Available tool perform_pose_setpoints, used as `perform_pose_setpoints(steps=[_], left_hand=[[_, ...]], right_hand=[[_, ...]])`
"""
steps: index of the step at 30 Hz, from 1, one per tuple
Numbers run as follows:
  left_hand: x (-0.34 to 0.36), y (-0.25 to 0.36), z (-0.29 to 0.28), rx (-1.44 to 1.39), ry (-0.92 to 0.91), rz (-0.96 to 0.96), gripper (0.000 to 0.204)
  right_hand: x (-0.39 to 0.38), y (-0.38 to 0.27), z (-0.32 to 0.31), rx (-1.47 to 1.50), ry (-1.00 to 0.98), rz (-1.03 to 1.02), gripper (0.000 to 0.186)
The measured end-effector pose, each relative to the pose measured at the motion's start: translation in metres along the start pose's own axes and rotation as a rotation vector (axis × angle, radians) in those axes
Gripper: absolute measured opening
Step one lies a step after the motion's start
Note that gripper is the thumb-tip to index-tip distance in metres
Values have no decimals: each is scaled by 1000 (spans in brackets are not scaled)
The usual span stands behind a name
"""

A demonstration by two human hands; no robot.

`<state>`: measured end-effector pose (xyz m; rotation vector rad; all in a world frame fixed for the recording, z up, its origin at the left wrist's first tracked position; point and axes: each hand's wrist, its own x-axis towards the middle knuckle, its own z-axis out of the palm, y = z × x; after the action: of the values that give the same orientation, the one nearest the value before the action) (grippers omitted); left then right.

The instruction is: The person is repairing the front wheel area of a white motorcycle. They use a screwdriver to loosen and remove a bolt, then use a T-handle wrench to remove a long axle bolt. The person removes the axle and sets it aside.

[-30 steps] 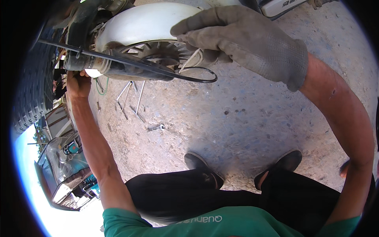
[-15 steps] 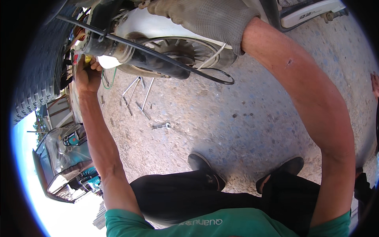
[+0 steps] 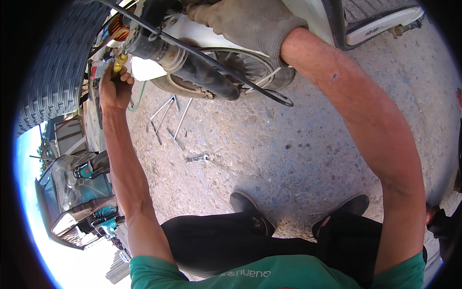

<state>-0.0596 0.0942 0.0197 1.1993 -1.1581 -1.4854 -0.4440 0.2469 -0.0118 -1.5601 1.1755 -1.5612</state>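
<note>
My left hand, bare, is closed on a yellow handle at the upper left, beside the end of a black tube. What the handle belongs to I cannot make out. My right hand wears a grey knit glove and reaches onto the scooter's white body panel. Its fingers curl at the top edge, and what they grip is hidden. Below lie the scooter's wheel and a thick black sleeve. A looped black cable crosses in front of them.
A wrench and several T-handled rods lie on the rough concrete ground. Stacked tyres rise at the left. A three-wheeled vehicle stands beyond. Part of another person shows at the right edge.
The view has shifted slightly, so the scooter parts sit a little further right. The yellow handle shows more clearly in my left hand. My right hand remains at the scooter's top.
</note>
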Motion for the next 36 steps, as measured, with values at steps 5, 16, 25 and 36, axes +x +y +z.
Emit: perform_pose_setpoints(steps=[5,16,25,36], left_hand=[[-1,-1,3,2,18,1,30],[-3,-4,9,-26,52,14,29],[3,-7,5,-27,51,32,29],[7,-9,-2,-45,3,24,28]], right_hand=[[0,0,6,-31,18,-7,26],[5,10,31,-82,162,-120,24],[9,-4,19,-15,-16,72,27],[4,-14,24,-216,111,20,30]])
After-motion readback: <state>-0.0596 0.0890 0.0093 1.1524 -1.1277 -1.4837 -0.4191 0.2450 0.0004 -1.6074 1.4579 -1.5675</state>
